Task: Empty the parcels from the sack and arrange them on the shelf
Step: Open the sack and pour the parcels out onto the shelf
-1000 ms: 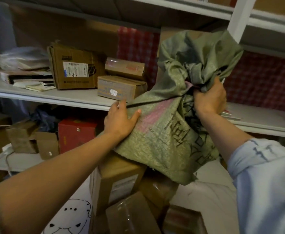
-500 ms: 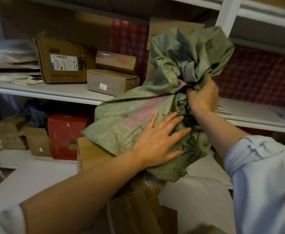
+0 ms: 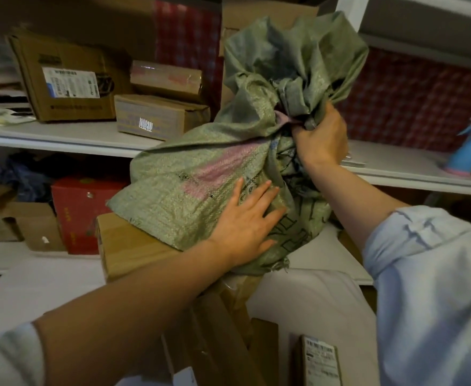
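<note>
A green woven sack (image 3: pixel 201 179) with pink and black print hangs crumpled in front of the white shelf (image 3: pixel 70 136). My right hand (image 3: pixel 322 137) grips its bunched upper part and holds it up. My left hand (image 3: pixel 247 225) lies flat, fingers spread, on the sack's lower side. Brown cardboard parcels (image 3: pixel 128 246) are piled under the sack, one box touching its bottom edge. More parcels (image 3: pixel 228 330) lie lower down, one with a white label (image 3: pixel 320 360).
On the shelf stand a large labelled box (image 3: pixel 67 79), two smaller boxes (image 3: pixel 159 115) and flat packets (image 3: pixel 0 115) at far left. A blue and pink figure (image 3: pixel 465 154) stands at right. A red box (image 3: pixel 81 210) and brown boxes (image 3: pixel 33 227) sit on the lower shelf.
My left hand let go of the sack's left edge and moved right, spreading flat on its lower side. The sack and right hand stay raised; the view shifted slightly.
</note>
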A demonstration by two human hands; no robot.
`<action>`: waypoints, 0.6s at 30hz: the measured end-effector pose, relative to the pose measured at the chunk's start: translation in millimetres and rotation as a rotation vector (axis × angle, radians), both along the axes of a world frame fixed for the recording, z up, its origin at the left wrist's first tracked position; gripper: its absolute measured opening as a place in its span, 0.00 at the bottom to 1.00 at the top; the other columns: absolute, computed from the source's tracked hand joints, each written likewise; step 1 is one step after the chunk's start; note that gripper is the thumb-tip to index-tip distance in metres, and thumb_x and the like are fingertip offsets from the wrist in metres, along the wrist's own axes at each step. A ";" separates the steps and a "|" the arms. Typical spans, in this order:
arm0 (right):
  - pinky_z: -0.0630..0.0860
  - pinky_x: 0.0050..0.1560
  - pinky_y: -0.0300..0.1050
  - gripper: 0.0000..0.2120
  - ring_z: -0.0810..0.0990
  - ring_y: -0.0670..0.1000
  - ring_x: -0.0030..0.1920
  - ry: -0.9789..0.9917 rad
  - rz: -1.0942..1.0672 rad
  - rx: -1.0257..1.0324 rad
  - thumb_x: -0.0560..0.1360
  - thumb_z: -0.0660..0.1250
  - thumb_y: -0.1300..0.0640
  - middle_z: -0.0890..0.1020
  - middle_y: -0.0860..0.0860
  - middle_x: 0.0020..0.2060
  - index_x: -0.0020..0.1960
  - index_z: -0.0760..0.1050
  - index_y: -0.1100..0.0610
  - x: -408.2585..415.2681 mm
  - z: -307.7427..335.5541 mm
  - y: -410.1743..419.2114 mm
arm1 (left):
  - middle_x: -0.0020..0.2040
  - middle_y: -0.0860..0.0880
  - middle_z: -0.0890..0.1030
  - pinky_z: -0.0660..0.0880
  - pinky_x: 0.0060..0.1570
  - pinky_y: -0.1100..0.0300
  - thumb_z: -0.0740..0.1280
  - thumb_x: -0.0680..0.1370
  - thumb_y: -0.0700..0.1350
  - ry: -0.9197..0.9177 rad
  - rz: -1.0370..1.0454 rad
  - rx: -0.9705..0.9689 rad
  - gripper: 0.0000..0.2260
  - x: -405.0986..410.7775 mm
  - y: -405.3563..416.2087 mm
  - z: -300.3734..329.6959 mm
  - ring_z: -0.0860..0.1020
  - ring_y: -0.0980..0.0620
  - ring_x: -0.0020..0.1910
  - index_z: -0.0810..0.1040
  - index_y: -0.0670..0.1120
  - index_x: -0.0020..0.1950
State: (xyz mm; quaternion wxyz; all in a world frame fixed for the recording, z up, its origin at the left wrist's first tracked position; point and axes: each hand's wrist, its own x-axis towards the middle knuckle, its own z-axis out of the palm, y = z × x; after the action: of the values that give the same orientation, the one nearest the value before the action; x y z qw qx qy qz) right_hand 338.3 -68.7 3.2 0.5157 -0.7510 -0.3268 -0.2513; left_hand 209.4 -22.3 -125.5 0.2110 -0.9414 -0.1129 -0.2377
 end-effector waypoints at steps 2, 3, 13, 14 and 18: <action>0.75 0.49 0.49 0.19 0.79 0.56 0.58 0.022 -0.001 0.036 0.69 0.71 0.47 0.82 0.50 0.56 0.59 0.76 0.49 -2.2 6.7 -0.2 | 0.77 0.43 0.57 0.44 0.72 0.32 0.63 0.75 0.59 -0.008 -0.019 0.011 0.29 -2.0 1.6 0.9 0.51 0.44 0.78 0.63 0.51 0.74; 0.74 0.49 0.48 0.19 0.79 0.56 0.57 0.035 0.002 0.077 0.69 0.70 0.48 0.82 0.49 0.55 0.59 0.76 0.49 -4.1 13.6 0.3 | 0.77 0.43 0.57 0.46 0.72 0.32 0.64 0.75 0.58 -0.016 -0.032 0.013 0.29 -3.5 3.9 3.3 0.52 0.44 0.78 0.63 0.51 0.74; 0.70 0.49 0.40 0.17 0.79 0.51 0.57 0.120 0.076 0.342 0.70 0.70 0.50 0.82 0.46 0.55 0.59 0.76 0.48 -21.5 75.8 11.5 | 0.77 0.43 0.54 0.60 0.72 0.42 0.64 0.75 0.58 -0.643 -0.007 -0.145 0.36 -53.1 54.8 82.0 0.56 0.45 0.76 0.51 0.50 0.78; 0.70 0.49 0.39 0.17 0.79 0.51 0.57 0.113 0.088 0.366 0.70 0.69 0.51 0.82 0.46 0.55 0.59 0.76 0.48 -23.6 81.9 12.3 | 0.77 0.44 0.53 0.57 0.73 0.42 0.66 0.74 0.60 -0.698 0.092 -0.256 0.40 -57.5 62.3 89.0 0.54 0.45 0.76 0.48 0.51 0.78; 0.74 0.54 0.43 0.19 0.79 0.52 0.58 0.133 0.089 0.372 0.69 0.69 0.51 0.82 0.47 0.56 0.61 0.76 0.48 -20.7 82.6 15.4 | 0.74 0.44 0.64 0.66 0.69 0.44 0.71 0.65 0.67 -0.630 0.268 -0.894 0.49 -70.9 116.9 81.0 0.64 0.42 0.72 0.48 0.53 0.77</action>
State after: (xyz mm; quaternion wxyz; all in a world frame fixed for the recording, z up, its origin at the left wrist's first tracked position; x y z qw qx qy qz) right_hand 317.6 -53.4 85.8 0.6767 -0.6425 -0.2728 -0.2341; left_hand 138.5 94.6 -44.5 -0.2238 -0.8002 -0.3789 -0.4075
